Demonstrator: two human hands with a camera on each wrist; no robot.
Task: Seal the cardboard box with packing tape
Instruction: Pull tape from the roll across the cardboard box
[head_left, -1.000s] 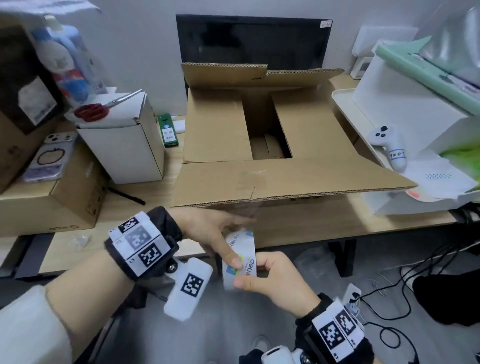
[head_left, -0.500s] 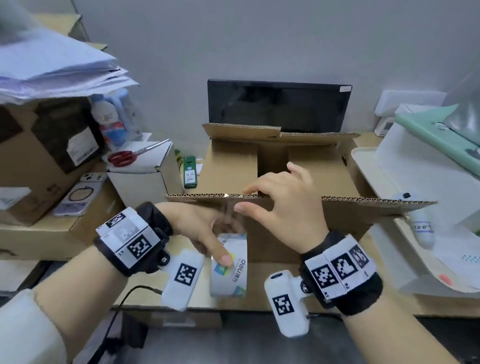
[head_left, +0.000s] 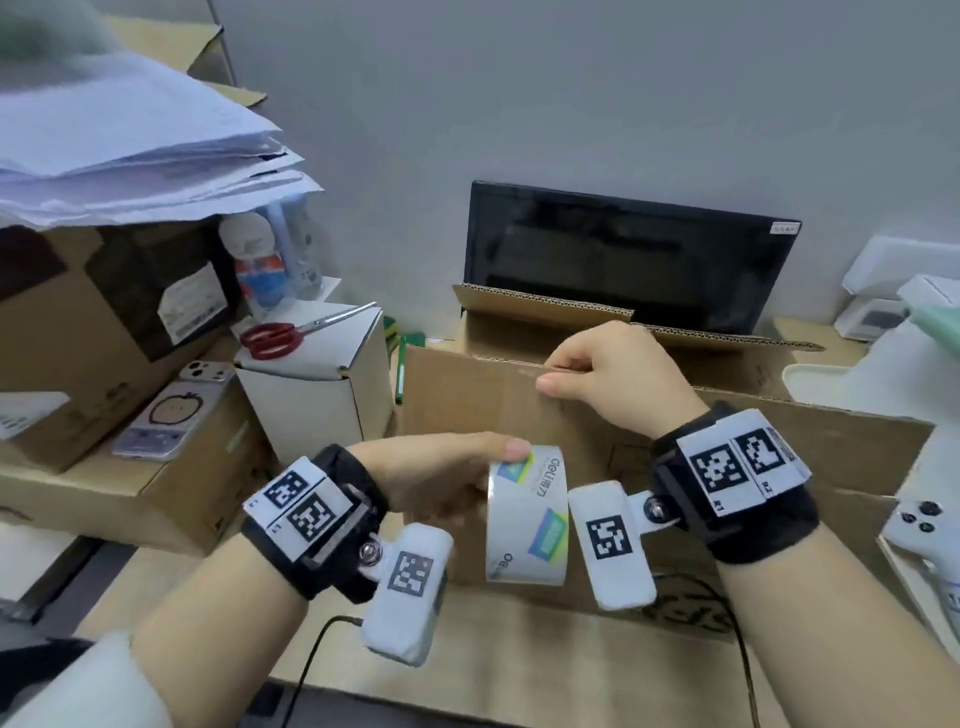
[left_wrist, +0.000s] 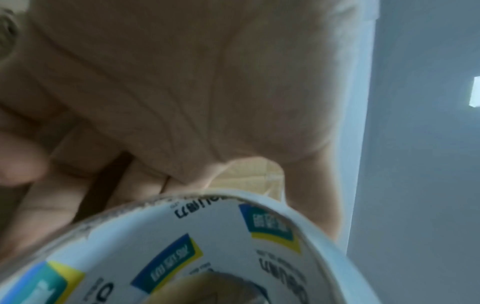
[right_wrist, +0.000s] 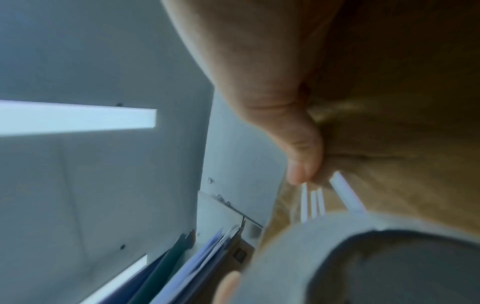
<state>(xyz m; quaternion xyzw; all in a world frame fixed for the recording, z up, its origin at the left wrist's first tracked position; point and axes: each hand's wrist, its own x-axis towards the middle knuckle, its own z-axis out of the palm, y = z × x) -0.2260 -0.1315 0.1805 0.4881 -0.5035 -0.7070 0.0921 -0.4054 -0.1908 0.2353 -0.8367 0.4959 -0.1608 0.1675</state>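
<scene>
The brown cardboard box stands on the desk with its near flap raised upright and its far flap standing behind. My right hand pinches the near flap's top edge, thumb in front and fingers over the back. Whether clear tape lies under that pinch I cannot tell. Below it, my left hand grips a white packing tape roll with blue and yellow labels, thumb on top. The left wrist view shows the tape roll under my palm. In the right wrist view the thumb presses on cardboard.
Red-handled scissors lie on a small white box left of the carton. A phone rests on a brown carton further left, under a paper stack. A dark monitor stands behind. A white game controller lies at the right.
The near flap went from lying flat toward me to standing upright. My right hand left the roll and rose to the flap's edge. The left hand kept the roll.
</scene>
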